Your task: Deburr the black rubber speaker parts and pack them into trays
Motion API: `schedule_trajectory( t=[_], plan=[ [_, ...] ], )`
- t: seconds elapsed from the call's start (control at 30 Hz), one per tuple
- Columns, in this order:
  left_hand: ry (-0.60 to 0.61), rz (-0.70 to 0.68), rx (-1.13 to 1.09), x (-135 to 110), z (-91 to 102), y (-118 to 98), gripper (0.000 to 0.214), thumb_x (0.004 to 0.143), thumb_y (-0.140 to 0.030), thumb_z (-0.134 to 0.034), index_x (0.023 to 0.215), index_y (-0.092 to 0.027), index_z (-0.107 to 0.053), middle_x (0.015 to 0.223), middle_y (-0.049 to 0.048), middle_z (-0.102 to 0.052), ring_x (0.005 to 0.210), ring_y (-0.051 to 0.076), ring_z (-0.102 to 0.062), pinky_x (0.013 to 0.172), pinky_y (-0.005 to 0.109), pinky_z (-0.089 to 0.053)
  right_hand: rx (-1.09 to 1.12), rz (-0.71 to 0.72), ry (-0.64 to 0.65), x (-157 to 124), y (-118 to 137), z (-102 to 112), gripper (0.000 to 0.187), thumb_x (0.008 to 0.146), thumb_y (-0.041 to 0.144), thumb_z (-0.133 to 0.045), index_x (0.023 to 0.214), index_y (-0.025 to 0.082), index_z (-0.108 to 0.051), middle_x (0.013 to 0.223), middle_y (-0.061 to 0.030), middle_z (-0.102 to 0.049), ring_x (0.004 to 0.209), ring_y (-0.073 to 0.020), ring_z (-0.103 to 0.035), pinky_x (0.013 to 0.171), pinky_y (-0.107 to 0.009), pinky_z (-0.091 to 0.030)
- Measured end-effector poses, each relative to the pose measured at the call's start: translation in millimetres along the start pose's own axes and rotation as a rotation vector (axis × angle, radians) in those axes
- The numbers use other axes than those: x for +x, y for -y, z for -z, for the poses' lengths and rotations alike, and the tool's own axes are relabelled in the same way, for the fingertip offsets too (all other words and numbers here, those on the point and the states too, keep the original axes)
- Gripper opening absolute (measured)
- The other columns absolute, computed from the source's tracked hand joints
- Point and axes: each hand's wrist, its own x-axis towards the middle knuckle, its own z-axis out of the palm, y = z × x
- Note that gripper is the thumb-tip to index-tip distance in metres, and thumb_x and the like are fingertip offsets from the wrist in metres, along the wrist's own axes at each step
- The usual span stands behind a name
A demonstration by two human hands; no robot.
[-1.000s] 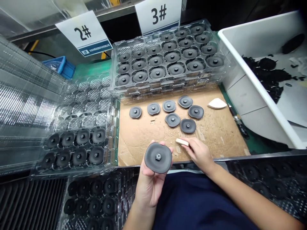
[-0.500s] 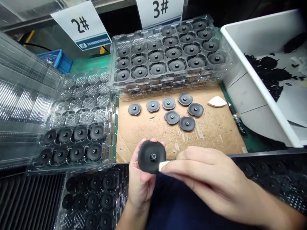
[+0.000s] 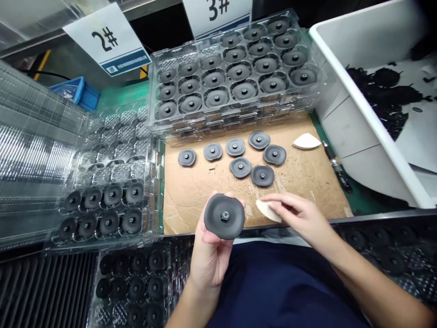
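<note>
My left hand (image 3: 213, 255) grips a dark grey, disc-shaped part (image 3: 215, 225) from below and behind, its raised centre stub facing me. To the right of it, my right hand (image 3: 294, 210) pinches a pale, wedge-shaped sponge (image 3: 268, 210) between thumb and fingers, apart from the disc. Several similar discs (image 3: 240, 167) lie loose on the cardboard sheet (image 3: 191, 193) beyond my hands. A second pale wedge sponge (image 3: 306, 141) rests at the cardboard's right side.
A stack of clear trays (image 3: 201, 122) with discs stands behind the cardboard; a partly filled clear tray (image 3: 155, 196) is at left. At right are a white bin (image 3: 367, 114) with black scraps and a pen-like tool (image 3: 337, 171). A blue basket (image 3: 89, 93) sits back left.
My right hand has drawn the sponge away from the disc's edge, to the right and over the cardboard. The left hand with the disc has shifted slightly right.
</note>
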Motion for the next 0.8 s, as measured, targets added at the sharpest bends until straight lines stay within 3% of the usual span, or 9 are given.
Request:
schedule_trajectory(
  t=[0.07, 0.13, 0.23, 0.3, 0.33, 0.43, 0.47, 0.63, 0.8],
  plan=[
    [-0.011, -0.006, 0.042, 0, -5.8, 5, 0.049, 0.056, -0.038, -0.08, 0.103, -0.029, -0.068, 0.106, -0.0008, -0.072, 0.092, 0.017, -0.068, 0.084, 0.02, -0.052, 0.08, 0.092, -0.108, 5, 38, 8, 0.019, 0.091, 0.025, -0.05, 0.103, 0.023, -0.065, 0.099, -0.0033, -0.068, 0.091, -0.0166, -0.063, 0.071, -0.025, -0.051],
    [-0.033, 0.014, 0.099, -1, -7.8, 8, 0.051, 0.06, -0.038, -0.079, 0.108, -0.028, -0.066, 0.109, 0.0012, -0.071, 0.096, 0.015, -0.066, 0.083, 0.017, -0.05, 0.116, 0.308, -0.132, 10, 74, 11, 0.024, 0.09, 0.018, -0.05, 0.111, 0.018, -0.061, 0.097, -0.0052, -0.067, 0.089, -0.0161, -0.062, 0.077, -0.026, -0.051],
    [-0.075, 0.042, 0.179, -2, -4.4, 9, 0.053, 0.064, -0.039, -0.077, 0.113, -0.027, -0.063, 0.115, 0.0042, -0.068, 0.105, 0.02, -0.062, 0.091, 0.023, -0.048, 0.089, 0.42, 0.051, 16, 100, 8, 0.022, 0.089, 0.011, -0.046, 0.101, 0.012, -0.064, 0.087, -0.0071, -0.066, 0.083, -0.0159, -0.061, 0.077, -0.027, -0.051],
    [-0.11, 0.028, 0.205, -2, -1.6, 8, 0.054, 0.06, -0.037, -0.08, 0.11, -0.028, -0.064, 0.112, 0.0039, -0.069, 0.104, 0.022, -0.062, 0.092, 0.028, -0.049, 0.074, 0.372, 0.214, 20, 100, 3, 0.02, 0.088, 0.009, -0.047, 0.09, 0.013, -0.067, 0.082, -0.0044, -0.065, 0.078, -0.0134, -0.06, 0.073, -0.023, -0.05],
    [-0.11, 0.021, 0.21, -1, -0.9, 9, 0.054, 0.057, -0.036, -0.082, 0.108, -0.027, -0.065, 0.108, 0.0035, -0.07, 0.101, 0.023, -0.064, 0.091, 0.029, -0.05, 0.075, 0.367, 0.212, 23, 98, 0, 0.02, 0.088, 0.009, -0.048, 0.089, 0.013, -0.067, 0.082, -0.004, -0.065, 0.077, -0.0128, -0.06, 0.073, -0.023, -0.05],
    [-0.057, 0.064, 0.202, -1, -1.8, 10, 0.052, 0.054, -0.039, -0.083, 0.102, -0.024, -0.068, 0.093, 0.0026, -0.072, 0.096, 0.021, -0.065, 0.087, 0.026, -0.052, 0.097, 0.447, -0.061, 27, 90, -7, 0.026, 0.09, 0.011, -0.043, 0.106, 0.007, -0.064, 0.085, -0.0081, -0.065, 0.079, -0.015, -0.059, 0.075, -0.027, -0.05],
    [-0.047, 0.076, 0.195, -1, -2.4, 10, 0.051, 0.055, -0.04, -0.082, 0.102, -0.024, -0.068, 0.093, 0.0021, -0.072, 0.098, 0.021, -0.065, 0.087, 0.026, -0.051, 0.119, 0.469, -0.084, 26, 88, -6, 0.028, 0.091, 0.011, -0.043, 0.109, 0.006, -0.062, 0.087, -0.0093, -0.065, 0.081, -0.0156, -0.059, 0.076, -0.028, -0.049],
    [-0.024, 0.111, 0.162, -4, -3.3, 6, 0.055, 0.05, -0.041, -0.083, 0.102, -0.026, -0.068, 0.105, 0.0022, -0.071, 0.099, 0.021, -0.065, 0.09, 0.028, -0.05, 0.191, 0.32, 0.307, 14, 84, 21, 0.021, 0.083, 0.003, -0.052, 0.09, 0.015, -0.067, 0.084, -0.0001, -0.066, 0.074, -0.0079, -0.06, 0.066, -0.016, -0.045],
    [-0.005, 0.155, 0.139, -5, -5.6, 6, 0.063, 0.052, -0.041, -0.082, 0.11, -0.024, -0.065, 0.108, 0.0061, -0.071, 0.097, 0.02, -0.065, 0.086, 0.023, -0.05, 0.033, 0.216, 0.225, 6, 89, 39, 0.024, 0.079, 0.002, -0.054, 0.084, 0.02, -0.067, 0.071, 0.004, -0.063, 0.06, -0.0066, -0.055, 0.057, -0.016, -0.041]
  ],
)
